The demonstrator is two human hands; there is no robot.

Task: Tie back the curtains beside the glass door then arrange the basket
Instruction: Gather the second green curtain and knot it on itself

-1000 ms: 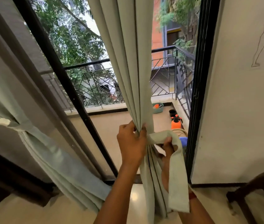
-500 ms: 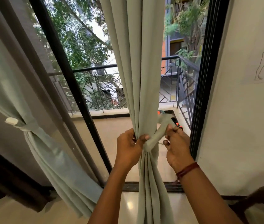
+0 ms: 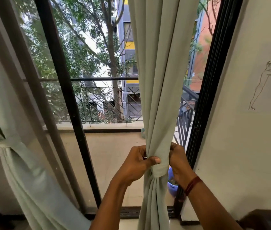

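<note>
Right curtain (image 3: 161,80): hangs centre-right before the glass door (image 3: 68,105), gathered into a bunch at hand height.
Tie band (image 3: 160,170): wrapped round the bunch.
Left hand (image 3: 136,163): grips the bunch from the left, thumb across its front, fingers curled behind.
Right hand (image 3: 178,161): fingers curled onto the bunch's right edge, forearm rising from near right.
Left curtain (image 3: 23,163): far left, tied back.

Plenty of daylight through the clear glass door (image 3: 108,155), with the white sky (image 3: 96,42) blown out. Indoors is dimmer, the dark wooden furniture (image 3: 264,219) at bottom right nearly black. Wide-angle lens bows the black door frame (image 3: 214,63); everything's slightly soft.
</note>
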